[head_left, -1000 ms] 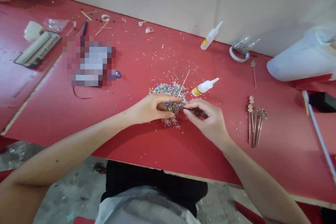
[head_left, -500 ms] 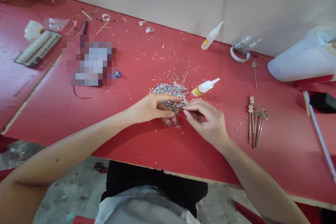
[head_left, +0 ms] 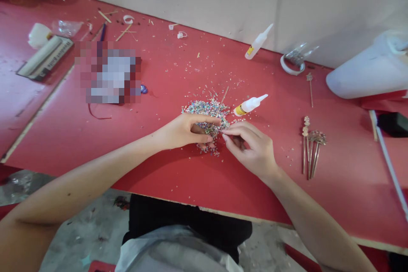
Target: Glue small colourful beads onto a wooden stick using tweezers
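Glittering chips lie mid-frame around my half-curled left hand; my right hand nearly pinches beside them; I cannot tell what, if anything, either grips.

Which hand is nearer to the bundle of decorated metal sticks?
Right. The right hand is left of the bundle; the left hand is farther left, at the glittery pile.
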Available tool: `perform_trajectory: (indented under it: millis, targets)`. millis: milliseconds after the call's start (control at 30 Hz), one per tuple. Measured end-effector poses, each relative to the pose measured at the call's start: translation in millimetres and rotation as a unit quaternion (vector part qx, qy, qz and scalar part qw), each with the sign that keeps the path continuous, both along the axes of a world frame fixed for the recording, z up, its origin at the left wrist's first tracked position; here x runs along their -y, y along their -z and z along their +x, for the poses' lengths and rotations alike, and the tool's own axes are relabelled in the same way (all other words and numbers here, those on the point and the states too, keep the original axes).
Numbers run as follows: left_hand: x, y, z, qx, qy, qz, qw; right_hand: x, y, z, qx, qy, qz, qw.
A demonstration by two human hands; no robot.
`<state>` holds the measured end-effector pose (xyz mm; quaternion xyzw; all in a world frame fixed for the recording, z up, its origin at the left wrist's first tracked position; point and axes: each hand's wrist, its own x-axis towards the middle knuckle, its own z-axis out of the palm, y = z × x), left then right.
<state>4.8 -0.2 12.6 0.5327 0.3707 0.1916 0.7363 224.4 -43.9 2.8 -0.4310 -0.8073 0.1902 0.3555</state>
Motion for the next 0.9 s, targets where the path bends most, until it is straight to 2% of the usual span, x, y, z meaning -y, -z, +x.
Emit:
perform_trajectory:
  millis: [167,367,667,900]
  targets:
    - [-0.5,4.3,-0.6,0.014,0.005,0.003,1.0,0.6,-0.3,0.1,0.016,-0.002,0.021,1.0]
    - [-0.7,4.7,-0.6,0.016,0.007,-0.001,1.0,2.4,-1.4,-0.5,0.017,0.015,-0.007,1.0]
    - [1.4,-2.1,0.7,-0.02,-0.004,0.004,1.0,2.4,0.3,-1.8,-0.008,0.013,-0.035,0.999]
    - [1.7,5.9,1.0,0.0,-0.01,0.023,1.0,3.3,0.4,-3.2,-0.012,0.023,-0.038,0.999]
